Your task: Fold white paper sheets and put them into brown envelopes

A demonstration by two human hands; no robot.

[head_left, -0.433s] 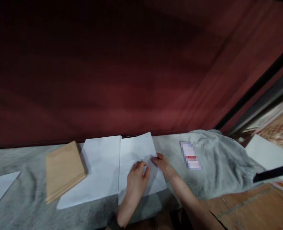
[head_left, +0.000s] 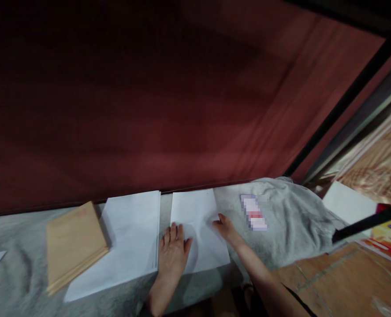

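Under the left hand point(head_left: 173, 248) lies a thin white paper sheet point(head_left: 197, 209), smooth and flat on the fuzzy grey cloth-covered desk point(head_left: 16, 268). Its long side points away from the person, toward the dark red wall point(head_left: 182, 110). That hand is open, palm down on the sheet. The right hand point(head_left: 226, 228) is loosely open, with its fingertips on the sheet's right edge. Just left of the left hand sits a white paper stack point(head_left: 129, 233).

White paper sheet point(head_left: 197, 229); white paper stack point(head_left: 129, 237); tan envelopes point(head_left: 71, 244); grey cloth point(head_left: 291, 224); dark red wall point(head_left: 149, 110)

White paper sheet point(head_left: 198, 229), flat on cloth
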